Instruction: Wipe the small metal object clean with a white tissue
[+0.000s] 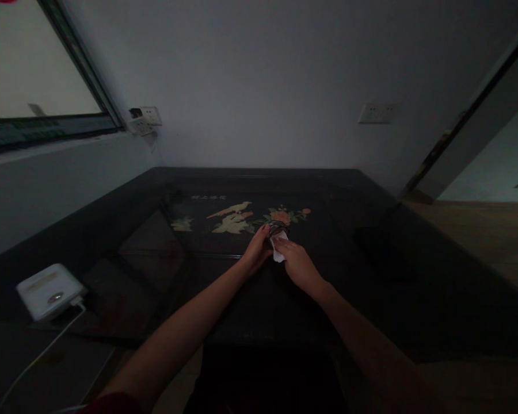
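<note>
Head view, dim throughout: a left forearm [185,328] and a right forearm [362,328] reached in from the bottom of the frame over a dark table [341,207]. At lower left a white box [49,290] stood with a white cable [41,356] plugged into it, well apart from the hands.

Just below the centre of the frame, the left hand [256,251] was partly closed, thumb uppermost, around the side of a dark banded object [278,225], too small and shadowed to identify. The right hand [300,264] was half closed, its fingers laid over a crumpled white tissue [279,253] against the object's near side; its thumb could not be made out. To my judgement, this called for a steady left grip, light, even pressure through the tissue, and fingertips kept behind the paper rather than on the surface. Turning the object in the left hand would have exposed fresh areas; pressing hard risked tearing the tissue or letting the object slip.

Just beyond the hands lay a printed bird-and-flower design [233,221], and farther off, toward the upper right, a wall socket [377,113].
</note>
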Tool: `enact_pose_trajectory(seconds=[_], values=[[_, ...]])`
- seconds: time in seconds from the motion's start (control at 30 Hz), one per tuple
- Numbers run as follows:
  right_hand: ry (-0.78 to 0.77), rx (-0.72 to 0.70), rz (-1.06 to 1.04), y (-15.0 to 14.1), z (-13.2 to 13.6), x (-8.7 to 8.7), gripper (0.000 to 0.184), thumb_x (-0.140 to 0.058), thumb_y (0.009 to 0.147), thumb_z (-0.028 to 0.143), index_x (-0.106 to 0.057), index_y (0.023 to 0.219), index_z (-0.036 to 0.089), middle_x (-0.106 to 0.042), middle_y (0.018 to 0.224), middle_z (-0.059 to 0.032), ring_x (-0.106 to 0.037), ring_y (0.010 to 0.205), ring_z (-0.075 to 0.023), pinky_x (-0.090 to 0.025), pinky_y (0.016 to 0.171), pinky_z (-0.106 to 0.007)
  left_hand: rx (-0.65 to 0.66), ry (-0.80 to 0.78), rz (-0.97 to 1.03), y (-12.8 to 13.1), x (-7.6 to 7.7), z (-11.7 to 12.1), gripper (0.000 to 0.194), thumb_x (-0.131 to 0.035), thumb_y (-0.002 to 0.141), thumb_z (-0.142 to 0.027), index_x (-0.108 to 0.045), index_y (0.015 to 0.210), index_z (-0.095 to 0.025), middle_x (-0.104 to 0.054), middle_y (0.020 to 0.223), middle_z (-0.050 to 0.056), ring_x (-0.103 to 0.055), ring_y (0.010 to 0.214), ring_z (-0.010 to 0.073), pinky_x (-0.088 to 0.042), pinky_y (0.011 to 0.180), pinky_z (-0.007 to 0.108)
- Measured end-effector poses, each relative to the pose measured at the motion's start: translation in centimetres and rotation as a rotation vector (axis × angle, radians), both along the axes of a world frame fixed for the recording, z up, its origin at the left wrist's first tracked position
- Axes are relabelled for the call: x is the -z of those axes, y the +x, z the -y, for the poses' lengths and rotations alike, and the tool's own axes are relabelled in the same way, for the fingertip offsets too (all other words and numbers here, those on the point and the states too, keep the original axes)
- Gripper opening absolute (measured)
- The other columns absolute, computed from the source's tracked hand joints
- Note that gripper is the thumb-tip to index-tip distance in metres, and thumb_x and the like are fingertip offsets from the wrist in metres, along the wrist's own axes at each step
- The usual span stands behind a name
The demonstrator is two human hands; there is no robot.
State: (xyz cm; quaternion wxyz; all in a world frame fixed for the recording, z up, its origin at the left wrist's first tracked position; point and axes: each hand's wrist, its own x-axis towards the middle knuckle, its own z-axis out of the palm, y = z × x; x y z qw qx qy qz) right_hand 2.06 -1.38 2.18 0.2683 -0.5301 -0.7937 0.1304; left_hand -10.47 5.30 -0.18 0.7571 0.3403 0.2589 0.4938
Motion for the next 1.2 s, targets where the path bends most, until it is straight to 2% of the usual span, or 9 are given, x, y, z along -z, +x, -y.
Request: enact_pose_trajectory(seconds=[0.1, 0.23, 0.33, 0.43, 0.53, 0.73, 0.9, 1.07, 1.2], values=[[-0.066, -0.075, -0.271, 0.0, -0.6, 0.5, 0.051, -0.036, 0.068, -0.002, -0.065, 0.105, 0.015, -0.066, 0.115, -0.0103, -0.056, 0.111, -0.0208, -0.039, 0.099, -0.038, 0.010, 0.017, -0.015, 0.0, -0.2, 0.1, 0.030, -0.059, 0.082, -0.040, -0.060, 0.103, -0.018, -0.066, 0.103, 0.008, -0.062, 0.092, 0.0188, -0.049, 0.081, 0.030], [-0.306, -0.090, -0.775, -0.5, -0.9, 0.9, 0.035, -0.046, 0.069, 0.007, -0.067, 0.094, 0.018, -0.070, 0.094, -0.0046, -0.063, 0.085, -0.0196, -0.048, 0.084, -0.036, -0.007, 0.005, -0.034, -0.1, -0.5, 0.5, 0.033, -0.061, 0.080, -0.042, -0.059, 0.103, -0.019, -0.065, 0.096, 0.006, -0.061, 0.081, 0.0162, -0.050, 0.071, 0.027], [-0.475, -0.044, -1.232, -1.1, -0.9, 1.1, 0.031, -0.057, 0.069, 0.016, -0.066, 0.098, 0.019, -0.070, 0.093, -0.0040, -0.064, 0.084, -0.0201, -0.050, 0.081, -0.038, 0.012, 0.003, -0.080, -0.1, -0.7, 0.8, 0.038, -0.062, 0.078, -0.046, -0.058, 0.105, -0.019, -0.064, 0.085, 0.003, -0.058, 0.067, 0.0136, -0.047, 0.057, 0.023], [-0.532, -0.006, -1.411, -1.4, -1.0, 1.5, 0.031, -0.062, 0.068, 0.019, -0.065, 0.098, 0.019, -0.070, 0.089, -0.0043, -0.065, 0.084, -0.0214, -0.050, 0.082, -0.039, 0.022, 0.007, -0.106, -0.1, -0.8, 0.9, 0.042, -0.062, 0.077, -0.049, -0.058, 0.107, -0.019, -0.063, 0.080, 0.002, -0.056, 0.060, 0.0128, -0.044, 0.052, 0.023], [-0.442, 0.023, -1.192, -1.3, -1.0, 1.6, 0.028, -0.057, 0.072, 0.019, -0.064, 0.099, 0.018, -0.070, 0.088, -0.0039, -0.064, 0.087, -0.0213, -0.048, 0.087, -0.040, 0.003, -0.002, -0.086, -0.1, -0.7, 0.7, 0.038, -0.061, 0.079, -0.045, -0.059, 0.108, -0.020, -0.064, 0.082, 0.002, -0.058, 0.063, 0.0134, -0.047, 0.057, 0.024], [-0.062, -0.066, -0.271, -0.8, 0.1, 0.2, 0.042, -0.037, 0.078, 0.003, -0.061, 0.111, 0.012, -0.064, 0.114, -0.0135, -0.057, 0.109, -0.0224, -0.042, 0.095, -0.038, 0.022, -0.081, 0.049, 0.0, -0.4, 0.0, 0.033, -0.051, 0.087, -0.042, -0.063, 0.102, -0.014, -0.068, 0.095, 0.009, -0.064, 0.088, 0.0187, -0.050, 0.081, 0.030], [0.095, 0.010, 0.207, -1.3, 1.0, -1.2, 0.046, -0.032, 0.086, 0.003, -0.052, 0.127, 0.009, -0.058, 0.127, -0.0175, -0.047, 0.122, -0.0267, -0.039, 0.097, -0.042, 0.062, -0.166, 0.103, -0.1, -1.2, 0.4, 0.042, -0.043, 0.090, -0.046, -0.066, 0.092, -0.011, -0.070, 0.091, 0.010, -0.064, 0.093, 0.0193, -0.047, 0.089, 0.030], [0.115, 0.082, 0.279, -2.1, 1.4, -1.4, 0.041, -0.034, 0.087, 0.006, -0.057, 0.121, 0.011, -0.061, 0.119, -0.0187, -0.051, 0.114, -0.0277, -0.043, 0.091, -0.042, 0.069, -0.140, 0.069, 0.0, -1.7, 0.7, 0.044, -0.047, 0.087, -0.051, -0.066, 0.094, -0.012, -0.071, 0.091, 0.011, -0.065, 0.094, 0.0217, -0.047, 0.090, 0.032], [0.061, 0.037, -0.083, -2.1, 0.8, -0.2, 0.052, -0.034, 0.079, 0.001, -0.055, 0.125, 0.011, -0.061, 0.121, -0.0151, -0.052, 0.115, -0.0225, -0.040, 0.100, -0.039, 0.027, -0.116, 0.047, 0.2, -1.1, 0.3, 0.043, -0.044, 0.089, -0.049, -0.066, 0.095, -0.012, -0.071, 0.088, 0.010, -0.066, 0.089, 0.0207, -0.048, 0.088, 0.032]])
